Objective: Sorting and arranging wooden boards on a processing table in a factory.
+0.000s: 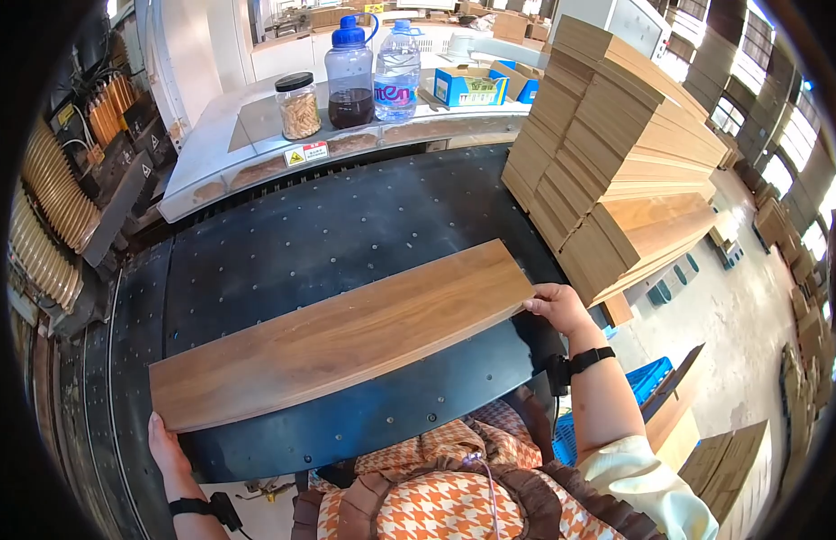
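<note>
A long wood-grain board lies at a slant over the dark table, its right end farther from me than its left. At its near left corner, my left hand grips the end, thumb at the corner and the other fingers partly hidden. My right hand is closed on the near right corner, thumb toward the front edge and fingers along the end. Both hands hold the same board, one at each end. Dark bands with small devices sit on both wrists.
The dark table is dotted with small studs. Tall stacked boards stand at the right. Behind are a jar, a blue-capped bottle, a clear bottle and a blue-yellow box. Ribbed hoses hang on the left.
</note>
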The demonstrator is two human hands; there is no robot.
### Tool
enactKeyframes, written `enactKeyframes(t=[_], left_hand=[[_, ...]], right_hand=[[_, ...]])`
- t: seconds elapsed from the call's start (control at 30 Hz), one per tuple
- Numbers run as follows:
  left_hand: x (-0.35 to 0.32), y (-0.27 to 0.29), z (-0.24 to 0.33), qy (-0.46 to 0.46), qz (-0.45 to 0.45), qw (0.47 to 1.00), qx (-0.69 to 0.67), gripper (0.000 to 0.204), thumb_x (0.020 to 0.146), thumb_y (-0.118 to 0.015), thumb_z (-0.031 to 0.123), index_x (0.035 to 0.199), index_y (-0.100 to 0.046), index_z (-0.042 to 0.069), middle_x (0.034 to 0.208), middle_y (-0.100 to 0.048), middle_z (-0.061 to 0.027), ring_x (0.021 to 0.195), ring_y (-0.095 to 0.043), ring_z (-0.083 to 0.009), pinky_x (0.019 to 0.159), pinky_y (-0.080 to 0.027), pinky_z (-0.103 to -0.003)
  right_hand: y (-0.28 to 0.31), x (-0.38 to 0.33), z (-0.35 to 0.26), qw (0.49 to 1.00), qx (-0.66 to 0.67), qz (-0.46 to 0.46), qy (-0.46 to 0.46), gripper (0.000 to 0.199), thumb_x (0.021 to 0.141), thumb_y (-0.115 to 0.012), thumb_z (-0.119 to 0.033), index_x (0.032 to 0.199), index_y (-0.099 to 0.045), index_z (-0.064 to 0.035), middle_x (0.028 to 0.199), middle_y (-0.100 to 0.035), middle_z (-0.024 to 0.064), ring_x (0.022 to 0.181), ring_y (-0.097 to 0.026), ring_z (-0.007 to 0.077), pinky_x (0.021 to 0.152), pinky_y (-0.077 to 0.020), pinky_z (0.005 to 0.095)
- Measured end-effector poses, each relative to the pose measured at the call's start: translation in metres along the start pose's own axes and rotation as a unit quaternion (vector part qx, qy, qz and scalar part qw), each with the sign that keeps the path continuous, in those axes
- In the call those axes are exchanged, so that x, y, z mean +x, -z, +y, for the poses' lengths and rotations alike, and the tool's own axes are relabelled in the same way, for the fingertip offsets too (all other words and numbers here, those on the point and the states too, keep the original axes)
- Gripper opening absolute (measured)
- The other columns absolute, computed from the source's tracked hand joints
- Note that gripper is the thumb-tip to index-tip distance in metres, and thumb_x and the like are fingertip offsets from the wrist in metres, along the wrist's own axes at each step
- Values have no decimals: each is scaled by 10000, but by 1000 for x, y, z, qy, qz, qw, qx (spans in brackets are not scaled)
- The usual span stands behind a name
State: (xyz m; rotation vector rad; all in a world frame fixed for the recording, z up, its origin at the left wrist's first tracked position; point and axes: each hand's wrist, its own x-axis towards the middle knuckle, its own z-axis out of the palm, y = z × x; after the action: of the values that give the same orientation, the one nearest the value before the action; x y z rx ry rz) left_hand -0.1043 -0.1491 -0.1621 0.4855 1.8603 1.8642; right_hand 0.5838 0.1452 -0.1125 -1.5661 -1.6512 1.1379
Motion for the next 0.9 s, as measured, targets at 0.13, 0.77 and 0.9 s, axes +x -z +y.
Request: enactKeyframes(t=[0.13,0.77,0.9], left_hand=[[-1,-2,-1,-19,3,1000,4,473,933,-491,343,1266,-463,9,1253,-517,-88,1179,-459,-203,1003,-313,-348],[-2,-8,0,-23,45,999,4,494,935,-484,314,1303,-426,-9,1304,-469,-108,1213,-422,-212,1023,-299,-355],[1,-5,-2,-22,33,999,-3,499,933,-487,319,1302,-427,-12,1301,-473,-101,1214,-418,-207,1025,-293,-355]], right_hand=[[-6,-3,0,999,19,2,35,294,793,-686,-73,1066,-628,20,900,-666,60,815,-588,118,769,-477,264],[-14,-13,-10,988,-102,72,94,237,767,-671,-49,998,-634,-12,871,-658,131,804,-622,219,753,-481,306],[-14,-11,-4,988,-99,71,99,235,766,-675,-64,995,-638,-22,862,-658,135,795,-622,224,745,-480,311]])
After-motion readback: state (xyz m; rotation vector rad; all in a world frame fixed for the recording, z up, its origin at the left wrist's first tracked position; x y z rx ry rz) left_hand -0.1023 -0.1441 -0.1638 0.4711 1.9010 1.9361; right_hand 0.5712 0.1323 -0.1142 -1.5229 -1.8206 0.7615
